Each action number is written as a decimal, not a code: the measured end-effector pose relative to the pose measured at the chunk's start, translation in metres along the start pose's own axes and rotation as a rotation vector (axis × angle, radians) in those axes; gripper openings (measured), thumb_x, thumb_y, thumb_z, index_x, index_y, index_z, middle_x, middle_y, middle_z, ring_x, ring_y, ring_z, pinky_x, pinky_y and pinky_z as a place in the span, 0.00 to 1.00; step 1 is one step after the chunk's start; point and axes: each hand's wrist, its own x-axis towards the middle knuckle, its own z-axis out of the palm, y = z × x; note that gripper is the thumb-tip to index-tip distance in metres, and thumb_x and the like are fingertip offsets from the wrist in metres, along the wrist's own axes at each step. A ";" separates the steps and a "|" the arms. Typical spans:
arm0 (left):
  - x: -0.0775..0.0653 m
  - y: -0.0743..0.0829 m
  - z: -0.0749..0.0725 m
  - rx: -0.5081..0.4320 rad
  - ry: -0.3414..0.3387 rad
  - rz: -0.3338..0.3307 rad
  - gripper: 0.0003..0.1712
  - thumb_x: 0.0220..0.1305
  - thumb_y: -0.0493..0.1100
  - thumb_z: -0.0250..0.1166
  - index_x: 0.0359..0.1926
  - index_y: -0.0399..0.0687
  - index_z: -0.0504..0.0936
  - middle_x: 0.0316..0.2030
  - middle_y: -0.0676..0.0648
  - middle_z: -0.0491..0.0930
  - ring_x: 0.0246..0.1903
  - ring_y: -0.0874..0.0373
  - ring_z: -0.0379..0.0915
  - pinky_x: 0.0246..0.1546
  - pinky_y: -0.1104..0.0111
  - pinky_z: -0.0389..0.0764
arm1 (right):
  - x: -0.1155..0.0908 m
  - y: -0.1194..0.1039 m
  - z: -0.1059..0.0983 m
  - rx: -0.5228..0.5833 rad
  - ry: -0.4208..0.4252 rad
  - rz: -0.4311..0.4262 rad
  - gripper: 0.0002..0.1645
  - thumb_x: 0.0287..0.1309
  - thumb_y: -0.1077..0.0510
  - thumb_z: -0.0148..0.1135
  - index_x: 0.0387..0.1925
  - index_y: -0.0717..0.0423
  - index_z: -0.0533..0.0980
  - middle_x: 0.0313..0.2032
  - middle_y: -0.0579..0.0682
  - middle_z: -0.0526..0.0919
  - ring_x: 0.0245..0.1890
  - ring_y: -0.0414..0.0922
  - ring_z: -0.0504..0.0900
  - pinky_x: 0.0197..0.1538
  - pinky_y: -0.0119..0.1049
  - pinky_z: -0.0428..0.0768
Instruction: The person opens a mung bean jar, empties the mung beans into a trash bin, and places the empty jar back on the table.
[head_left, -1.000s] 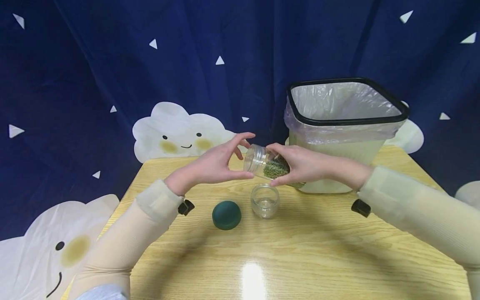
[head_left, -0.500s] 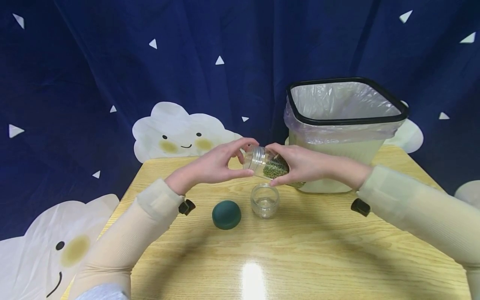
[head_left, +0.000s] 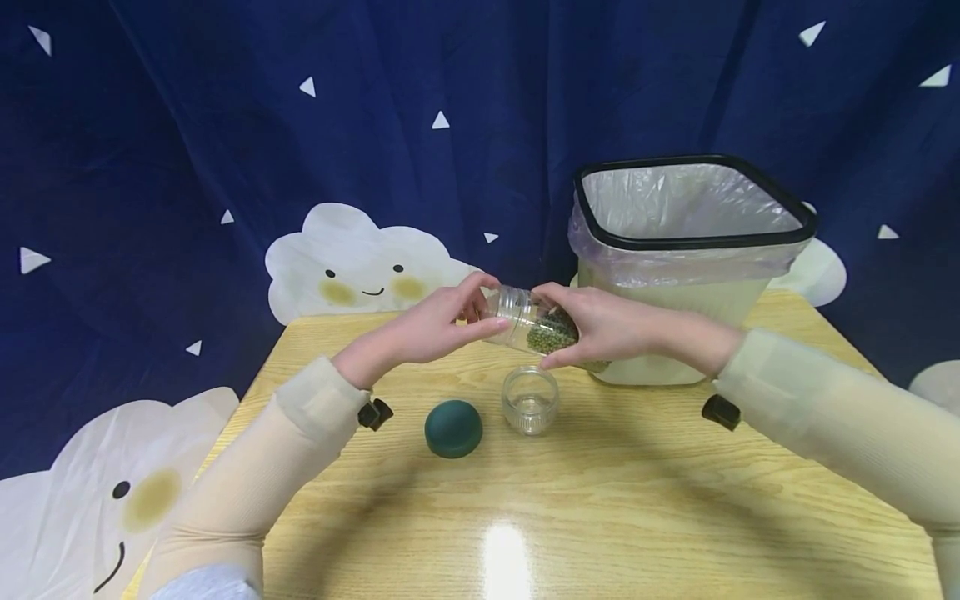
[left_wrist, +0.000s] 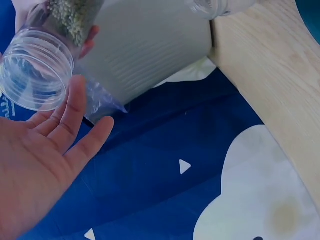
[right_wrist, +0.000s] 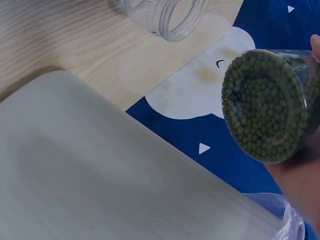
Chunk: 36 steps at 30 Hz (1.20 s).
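Observation:
A clear jar (head_left: 517, 321) of small green beans (head_left: 553, 332) lies tilted almost on its side above the table, its mouth toward my left hand. My right hand (head_left: 603, 325) grips its body; in the right wrist view the beans (right_wrist: 260, 105) show through its base. My left hand (head_left: 427, 327) has its thumb and index finger curled at the jar's neck. The left wrist view shows the uncovered, threaded mouth (left_wrist: 37, 70) beside its spread other fingers. Below the jar stands a small clear cup (head_left: 530, 404), with a round dark green lid (head_left: 453, 429) to its left.
A bin (head_left: 667, 300) with a black rim and plastic liner stands at the back right, just behind my right hand. The wooden table (head_left: 600, 517) reaches back to a dark blue curtain (head_left: 480, 67) with white clouds and triangles.
My left hand has moved in from beside the jar's mouth, and its thumb and fingers have drawn together at the neck. The right hand, cup and lid stay put.

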 end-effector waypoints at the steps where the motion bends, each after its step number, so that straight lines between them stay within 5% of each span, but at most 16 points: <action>1: -0.001 -0.001 -0.001 -0.008 0.005 -0.008 0.29 0.70 0.53 0.59 0.63 0.42 0.64 0.35 0.50 0.79 0.33 0.58 0.74 0.33 0.63 0.75 | 0.000 0.001 0.000 -0.002 0.003 0.001 0.46 0.49 0.44 0.75 0.62 0.61 0.63 0.48 0.52 0.79 0.43 0.45 0.77 0.48 0.42 0.76; 14: -0.016 -0.036 -0.011 0.075 -0.011 -0.168 0.35 0.66 0.59 0.61 0.64 0.43 0.64 0.36 0.49 0.78 0.31 0.56 0.74 0.34 0.63 0.75 | -0.004 0.000 0.000 -0.024 -0.005 0.020 0.48 0.48 0.45 0.76 0.63 0.60 0.62 0.52 0.55 0.78 0.49 0.48 0.77 0.55 0.45 0.74; 22: -0.026 -0.065 -0.009 0.363 -0.123 -0.251 0.39 0.63 0.65 0.60 0.62 0.41 0.65 0.32 0.48 0.77 0.29 0.55 0.74 0.37 0.58 0.75 | -0.005 -0.001 -0.001 -0.027 -0.010 0.025 0.48 0.48 0.46 0.76 0.64 0.60 0.62 0.51 0.54 0.78 0.48 0.47 0.77 0.53 0.44 0.75; 25: -0.029 -0.073 -0.006 0.445 -0.167 -0.297 0.41 0.63 0.66 0.59 0.63 0.40 0.65 0.37 0.45 0.80 0.36 0.51 0.78 0.43 0.55 0.76 | -0.006 -0.001 0.000 -0.029 -0.011 0.024 0.47 0.48 0.46 0.76 0.63 0.59 0.62 0.51 0.53 0.78 0.47 0.46 0.77 0.52 0.44 0.75; 30: -0.036 -0.086 -0.001 0.467 -0.267 -0.418 0.43 0.64 0.66 0.58 0.66 0.39 0.63 0.54 0.38 0.78 0.52 0.42 0.75 0.53 0.51 0.73 | -0.007 -0.001 0.000 -0.029 -0.005 0.016 0.47 0.49 0.46 0.76 0.63 0.60 0.62 0.51 0.54 0.78 0.48 0.48 0.77 0.52 0.45 0.75; 36: -0.047 -0.110 0.008 0.417 -0.376 -0.534 0.43 0.65 0.62 0.59 0.67 0.36 0.61 0.58 0.35 0.74 0.54 0.40 0.73 0.54 0.49 0.71 | -0.008 0.000 0.000 -0.032 -0.009 0.020 0.48 0.49 0.45 0.75 0.63 0.60 0.62 0.50 0.54 0.78 0.47 0.47 0.77 0.52 0.44 0.75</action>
